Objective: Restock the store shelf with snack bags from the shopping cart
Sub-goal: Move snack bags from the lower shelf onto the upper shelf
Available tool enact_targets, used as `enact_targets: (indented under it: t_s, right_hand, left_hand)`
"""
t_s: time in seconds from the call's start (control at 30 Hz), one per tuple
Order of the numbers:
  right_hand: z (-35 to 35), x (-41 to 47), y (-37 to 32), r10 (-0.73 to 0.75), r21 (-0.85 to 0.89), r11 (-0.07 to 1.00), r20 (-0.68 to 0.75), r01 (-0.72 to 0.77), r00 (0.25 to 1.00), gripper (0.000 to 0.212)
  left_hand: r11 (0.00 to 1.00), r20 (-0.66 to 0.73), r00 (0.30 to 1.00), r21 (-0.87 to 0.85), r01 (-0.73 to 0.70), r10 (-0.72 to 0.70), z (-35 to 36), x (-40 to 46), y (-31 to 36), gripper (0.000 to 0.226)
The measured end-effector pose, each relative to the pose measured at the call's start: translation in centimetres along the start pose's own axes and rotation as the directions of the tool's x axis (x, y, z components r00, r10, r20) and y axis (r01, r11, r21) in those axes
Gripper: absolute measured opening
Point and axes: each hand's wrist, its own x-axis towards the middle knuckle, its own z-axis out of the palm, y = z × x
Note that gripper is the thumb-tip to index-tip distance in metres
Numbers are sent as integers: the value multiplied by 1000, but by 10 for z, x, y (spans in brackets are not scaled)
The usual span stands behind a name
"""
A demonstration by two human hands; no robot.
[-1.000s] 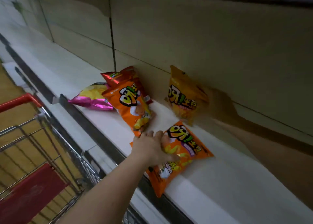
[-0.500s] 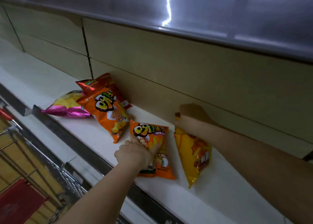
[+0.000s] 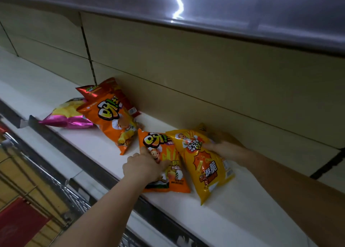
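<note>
On the white shelf [image 3: 233,209] lies an orange snack bag [image 3: 168,177], flat and face up. My left hand [image 3: 143,167] grips its left side, thumb across the front. A yellow snack bag [image 3: 203,170] lies beside it and overlaps its right edge. My right hand [image 3: 224,149] holds the yellow bag's upper right side, fingers curled over it. Further left a second orange bag [image 3: 113,119] leans on a red bag [image 3: 100,89] against the back panel, with a pink and yellow bag [image 3: 67,116] flat beside them.
The shopping cart [image 3: 33,200] with its red seat flap stands at the lower left, below the shelf's dark front rail [image 3: 89,164]. An upper shelf [image 3: 224,13] overhangs closely. Bare white shelf stretches to the far left and to the right of the yellow bag.
My right hand has turned the yellow bag face up and brought it left onto the orange bag's edge. My left hand keeps its hold on the orange bag.
</note>
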Motion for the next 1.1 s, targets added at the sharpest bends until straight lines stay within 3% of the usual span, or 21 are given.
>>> enact_targets:
  t_s: [0.07,0.13,0.17,0.23,0.3,0.37,0.47,0.53,0.57,0.63,0.67,0.73,0.83,0.9,1.0,1.1]
  right_hand:
    - [15,3,6,-68,-250,968,-231,8,971,52]
    - [34,3,6,-248,-419,907,-444,45,861,57]
    - [45,3,5,-302,-437,895,-448,89,841,59]
    - [61,0,2,-325,-454,881,-372,135,870,74]
    - [67,0,1,-301,-518,849,-316,102,900,87]
    - [62,4,1,-276,-535,843,-340,56,899,83]
    - [37,0,-13,-241,-356,928,-364,105,900,60]
    - [14,-3,-22,-193,-98,980,-317,170,928,48]
    - [2,-2,-23,-177,106,971,-277,213,944,50]
    - [-15,-1,-20,-173,504,832,-158,230,972,51]
    - [-18,1,-14,-162,571,800,-89,184,983,49]
    - [-13,7,-1,-73,486,871,-21,74,997,39]
    - [2,21,15,169,239,963,-188,-122,968,24]
    - [11,27,13,229,106,972,-251,-208,941,38]
    - [21,33,7,249,283,939,-176,-194,952,55]
    - [25,35,3,235,302,936,-151,-182,960,73]
  left_hand:
    - [1000,16,1000,5,0,0,-1,2,2,97]
    - [1000,32,999,-5,6,-6,-3,4,2,98]
    - [1000,39,999,-1,4,-4,-4,5,2,97]
    - [999,55,998,23,-33,32,-7,2,4,88]
    - [996,67,995,46,-73,70,-10,-3,5,80]
    - [993,78,992,52,-102,98,-12,-7,4,75]
    - [996,71,994,1,-85,85,-10,-5,-2,81]
    - [995,71,993,-28,-94,96,-11,-5,-5,83]
    - [994,77,991,-23,-107,108,-12,-5,-5,81]
    - [994,92,990,-32,-102,105,-10,-2,-6,83]
    - [996,98,992,-54,-77,82,-9,0,-6,90]
    - [994,86,995,-98,-39,47,-7,3,-7,97]
    - [983,100,993,-178,-50,69,-9,9,0,91]
    - [954,131,985,-292,-70,113,-10,17,8,91]
    - [864,127,990,-504,17,55,-12,31,13,113]
    - [793,129,991,-600,105,-33,-8,35,15,111]
